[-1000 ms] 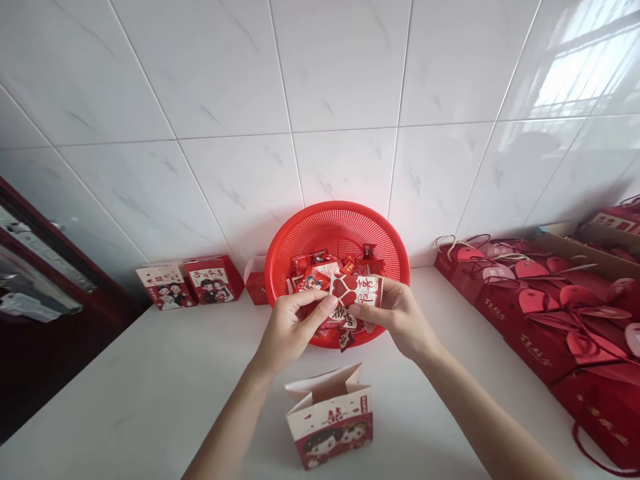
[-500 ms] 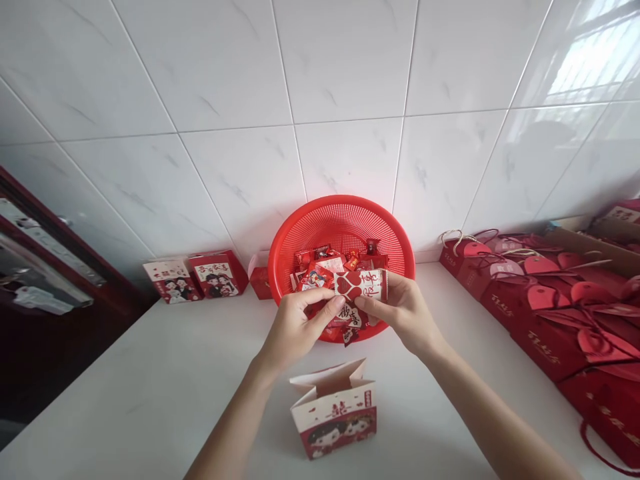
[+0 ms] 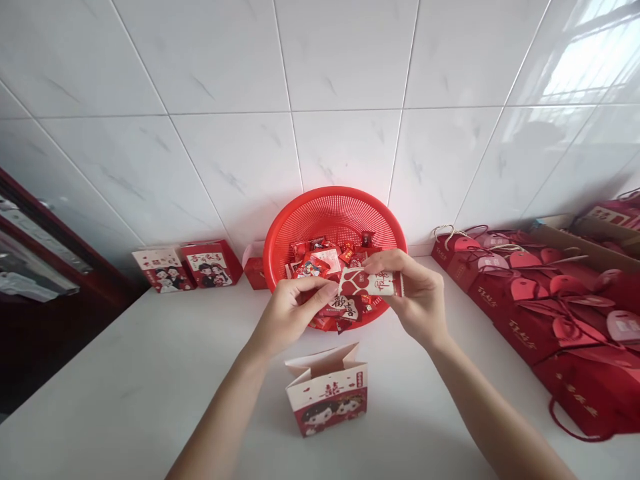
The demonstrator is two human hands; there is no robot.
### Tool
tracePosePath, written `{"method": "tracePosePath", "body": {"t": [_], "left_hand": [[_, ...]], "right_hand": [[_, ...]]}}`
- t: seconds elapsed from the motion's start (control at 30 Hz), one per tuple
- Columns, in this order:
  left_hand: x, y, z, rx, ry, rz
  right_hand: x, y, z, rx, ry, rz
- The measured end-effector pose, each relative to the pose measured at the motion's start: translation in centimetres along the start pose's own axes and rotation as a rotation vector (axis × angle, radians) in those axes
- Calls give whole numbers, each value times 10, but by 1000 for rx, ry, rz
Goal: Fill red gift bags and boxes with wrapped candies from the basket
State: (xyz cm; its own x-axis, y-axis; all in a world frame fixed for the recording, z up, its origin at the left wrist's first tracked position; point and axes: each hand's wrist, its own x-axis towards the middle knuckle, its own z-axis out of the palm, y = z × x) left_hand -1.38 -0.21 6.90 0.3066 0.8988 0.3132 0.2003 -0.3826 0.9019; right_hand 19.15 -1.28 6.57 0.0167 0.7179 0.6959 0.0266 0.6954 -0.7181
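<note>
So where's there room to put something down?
The widest bare patch is left of the left forearm, in front of the printed boxes. A narrower one lies between the right forearm and the red gift boxes. The middle, with the red basket and open box, is crowded.

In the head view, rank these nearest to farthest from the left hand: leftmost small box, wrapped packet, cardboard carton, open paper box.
1. Wrapped packet, touching the left hand
2. Open paper box, below it in view
3. Leftmost small box, far left
4. Cardboard carton, far right
</note>
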Motion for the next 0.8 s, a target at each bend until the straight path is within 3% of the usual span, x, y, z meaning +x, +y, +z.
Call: {"method": "tracePosePath", "body": {"t": [0.1, 0.33, 0.43, 0.53, 0.67, 0.8], "left_hand": [[-3, 5, -1, -67, -2, -9], [-4, 9, 1, -86, -12, 41], [-5, 10, 1, -38, 67, 77], [-5, 9, 1, 54, 148, 161], [-5, 6, 2, 140, 179, 249], [-6, 3, 5, 268, 277, 369]], "right_hand": [[-4, -3, -5, -141, -36, -142], [-10, 0, -4, -218, -175, -250], [-7, 0, -5, -165, -94, -137], [-2, -3, -8, -106, 24, 85], [1, -7, -11, 26, -76, 351], [-1, -10, -9, 218, -144, 427]]}}
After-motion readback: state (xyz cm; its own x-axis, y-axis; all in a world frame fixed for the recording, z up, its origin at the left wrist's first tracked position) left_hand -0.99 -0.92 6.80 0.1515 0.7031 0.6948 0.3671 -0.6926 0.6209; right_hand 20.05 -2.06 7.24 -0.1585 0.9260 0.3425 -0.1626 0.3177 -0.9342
